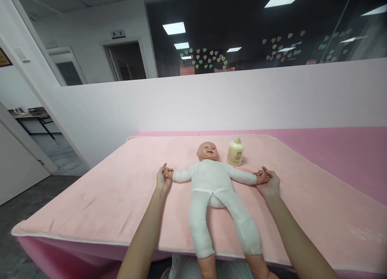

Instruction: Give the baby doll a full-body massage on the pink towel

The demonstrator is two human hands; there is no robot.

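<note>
A baby doll [211,176] with a white cloth body lies on its back on a pale pink towel [121,190], head away from me and legs toward me. Its arms are stretched out to both sides. My left hand [163,178] is closed around the doll's hand on the left. On the other side, my right hand [270,183] holds the doll's other hand, with my fingers partly hidden behind it. The doll's feet reach past the near edge of the table. Beside its head stands a pale yellow pump bottle [235,152], upright and apart from both hands.
Under the towel, a darker pink cover [347,158] spreads over the table and hangs down at the front. A white half wall [223,99] with dark glass above it rises behind. At the left, a white door [18,162] stands beside a grey floor.
</note>
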